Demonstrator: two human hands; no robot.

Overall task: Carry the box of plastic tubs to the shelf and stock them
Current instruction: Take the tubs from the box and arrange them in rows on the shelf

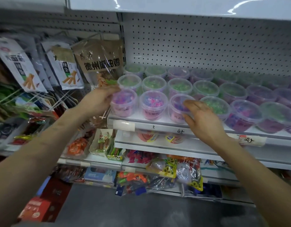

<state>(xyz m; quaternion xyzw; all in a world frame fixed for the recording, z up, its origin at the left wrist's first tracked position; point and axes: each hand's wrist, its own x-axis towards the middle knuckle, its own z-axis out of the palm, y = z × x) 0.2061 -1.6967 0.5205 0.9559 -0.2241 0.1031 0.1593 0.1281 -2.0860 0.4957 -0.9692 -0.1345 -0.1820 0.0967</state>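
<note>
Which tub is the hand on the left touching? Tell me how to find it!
Find the white shelf full of clear plastic tubs, under the pegboard wall. Go to its front row, far left corner, beside the hanging snack bags. That corner tub holds pink and purple bits, the left hand touches its side, and the tubs behind it hold green.

Both forearms are bare from elbow to wrist, with no sleeve showing. The left hand (101, 99) and the right hand (201, 119) are bare too, without gloves, rings or a watch. A strip of grey clothing shows at the bottom edge.
</note>
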